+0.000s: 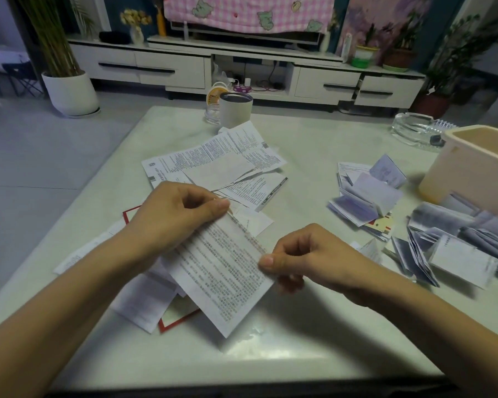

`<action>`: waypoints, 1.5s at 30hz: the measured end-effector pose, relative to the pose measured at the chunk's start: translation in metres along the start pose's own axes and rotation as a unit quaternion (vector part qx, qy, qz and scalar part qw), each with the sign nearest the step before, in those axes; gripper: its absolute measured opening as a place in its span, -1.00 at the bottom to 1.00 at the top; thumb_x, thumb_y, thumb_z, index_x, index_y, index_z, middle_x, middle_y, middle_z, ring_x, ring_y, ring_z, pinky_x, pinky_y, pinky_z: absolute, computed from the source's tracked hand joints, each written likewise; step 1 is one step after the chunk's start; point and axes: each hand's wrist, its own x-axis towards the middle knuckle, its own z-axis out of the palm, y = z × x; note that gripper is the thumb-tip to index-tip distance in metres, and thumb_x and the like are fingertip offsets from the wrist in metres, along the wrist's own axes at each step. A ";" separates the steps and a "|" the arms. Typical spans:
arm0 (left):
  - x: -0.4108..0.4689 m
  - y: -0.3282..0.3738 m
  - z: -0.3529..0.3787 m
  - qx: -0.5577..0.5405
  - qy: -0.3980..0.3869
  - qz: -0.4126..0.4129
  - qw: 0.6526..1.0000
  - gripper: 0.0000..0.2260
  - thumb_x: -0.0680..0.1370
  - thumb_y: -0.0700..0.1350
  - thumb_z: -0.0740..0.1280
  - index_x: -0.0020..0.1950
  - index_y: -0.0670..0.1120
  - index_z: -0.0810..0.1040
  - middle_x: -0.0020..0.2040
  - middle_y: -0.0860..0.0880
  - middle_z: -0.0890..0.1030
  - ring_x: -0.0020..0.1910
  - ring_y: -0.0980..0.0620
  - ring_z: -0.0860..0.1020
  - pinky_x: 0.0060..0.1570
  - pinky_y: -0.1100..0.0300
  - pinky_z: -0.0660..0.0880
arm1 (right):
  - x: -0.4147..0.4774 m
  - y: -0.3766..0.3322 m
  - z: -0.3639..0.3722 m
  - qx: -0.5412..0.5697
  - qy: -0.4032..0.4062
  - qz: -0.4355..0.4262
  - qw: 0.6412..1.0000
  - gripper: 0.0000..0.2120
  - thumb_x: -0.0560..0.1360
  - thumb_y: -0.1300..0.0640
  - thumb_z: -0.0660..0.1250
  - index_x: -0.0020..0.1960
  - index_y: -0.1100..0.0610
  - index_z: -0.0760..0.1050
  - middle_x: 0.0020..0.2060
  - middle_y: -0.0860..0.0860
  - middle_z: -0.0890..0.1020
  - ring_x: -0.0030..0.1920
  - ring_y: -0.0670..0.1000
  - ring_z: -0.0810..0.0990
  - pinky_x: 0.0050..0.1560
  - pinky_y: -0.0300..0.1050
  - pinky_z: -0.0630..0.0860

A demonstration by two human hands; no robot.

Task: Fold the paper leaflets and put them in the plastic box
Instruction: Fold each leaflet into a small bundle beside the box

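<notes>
table (299, 326) pale, glossy | white cup (235, 110) at far edge | glass ashtray (414, 130) far right | white TV cabinet (156, 67) behind

Both hands are up over the pale table (299, 145), sharing one printed leaflet (224, 271): the left hand (174, 215) pinches its far corner, the right hand (308, 258) pinches its right edge, thumb on top. Unfolded leaflets (213, 165) lie spread beyond the hands, folded leaflets (362, 196) are heaped to the right, and the cream plastic box (471, 165) stands at the right edge, an ashtray (414, 130) behind it.
</notes>
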 end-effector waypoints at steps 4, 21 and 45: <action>0.002 -0.002 -0.004 0.040 0.010 0.021 0.999 -0.90 0.45 -0.03 0.38 -0.21 0.00 0.67 -0.29 0.08 0.69 -0.32 0.13 0.66 -0.23 0.29 0.57 | -0.009 -0.002 -0.019 -0.144 -0.099 0.049 0.983 -0.80 0.48 0.16 0.37 -0.32 0.11 0.58 -0.51 -0.06 0.58 -0.49 -0.13 0.47 -0.40 -0.32 0.41; -0.007 0.004 0.016 -0.019 0.008 -0.019 1.000 -0.50 0.42 0.22 0.20 0.33 0.10 0.32 -0.16 0.13 0.61 -0.26 0.17 0.65 -0.32 0.32 0.53 | 0.010 0.008 -0.004 0.151 0.174 -0.003 0.973 -0.85 0.52 0.22 0.30 -0.19 0.26 0.54 -0.30 0.07 0.63 -0.35 -0.07 0.57 -0.33 -0.26 0.47; -0.004 -0.007 0.038 0.021 0.023 0.023 0.999 -0.83 0.47 -0.13 0.40 -0.32 0.06 0.61 -0.32 0.11 0.65 -0.39 0.30 0.52 -0.36 0.44 0.40 | 0.007 0.005 -0.004 0.059 0.223 -0.099 0.968 -0.79 0.52 0.30 0.23 -0.12 0.09 0.60 -0.30 -0.01 0.62 -0.32 -0.12 0.49 -0.37 -0.30 0.43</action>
